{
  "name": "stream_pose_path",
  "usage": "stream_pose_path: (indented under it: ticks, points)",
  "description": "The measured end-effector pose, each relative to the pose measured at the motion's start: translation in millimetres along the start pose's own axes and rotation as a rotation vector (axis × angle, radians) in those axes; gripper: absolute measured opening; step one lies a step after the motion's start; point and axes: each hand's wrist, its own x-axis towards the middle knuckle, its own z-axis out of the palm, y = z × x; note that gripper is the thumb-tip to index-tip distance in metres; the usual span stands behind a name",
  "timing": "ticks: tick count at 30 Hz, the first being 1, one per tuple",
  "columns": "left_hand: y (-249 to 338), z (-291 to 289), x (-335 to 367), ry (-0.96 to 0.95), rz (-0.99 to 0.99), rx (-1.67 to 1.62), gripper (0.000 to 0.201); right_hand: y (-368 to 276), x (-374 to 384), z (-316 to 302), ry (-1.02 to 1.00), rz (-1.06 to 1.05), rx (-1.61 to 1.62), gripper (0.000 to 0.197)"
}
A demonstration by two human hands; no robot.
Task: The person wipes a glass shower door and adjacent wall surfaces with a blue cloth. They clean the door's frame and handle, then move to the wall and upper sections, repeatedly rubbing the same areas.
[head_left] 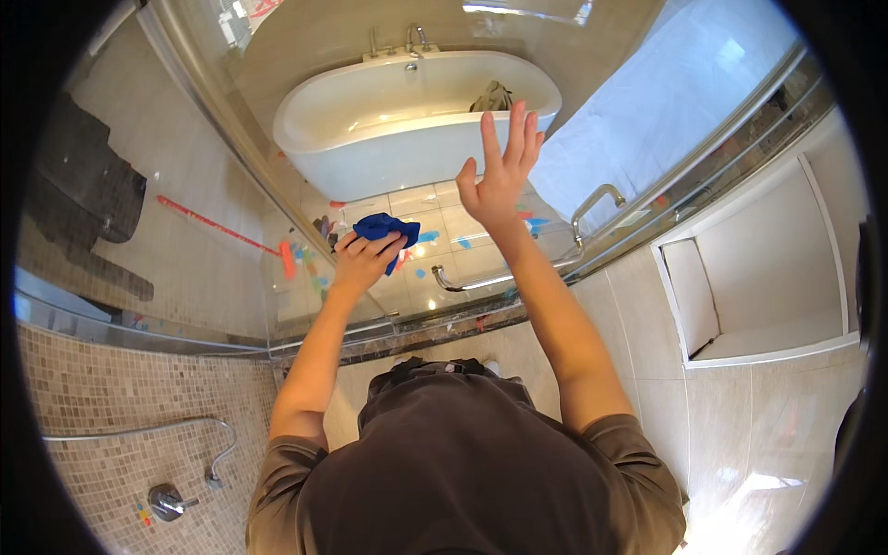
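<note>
My left hand presses a bunched blue cloth flat against a glass shower door in front of me. My right hand is raised with its fingers spread, palm against the same glass, to the right of the cloth and a little higher. It holds nothing. Coloured smears and marks show on the glass around and left of the cloth. A chrome door handle curves just right of my right forearm.
Beyond the glass stands a white freestanding bathtub with chrome taps and a crumpled cloth on its rim. A mosaic-tiled wall with a shower valve and hose is at lower left. A white wall niche is on the right.
</note>
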Motion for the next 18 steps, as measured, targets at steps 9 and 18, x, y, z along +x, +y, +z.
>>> stream_pose_path:
  ticks: [9, 18]
  points:
    - [-54, -66, 155, 0.248, -0.097, 0.037, 0.035, 0, -6, -3, -0.001, -0.006, -0.002, 0.065]
    - [-16, -32, 181, 0.366, -0.187, 0.032, 0.038, -2, -18, -11, -0.096, 0.039, 0.02, 0.061]
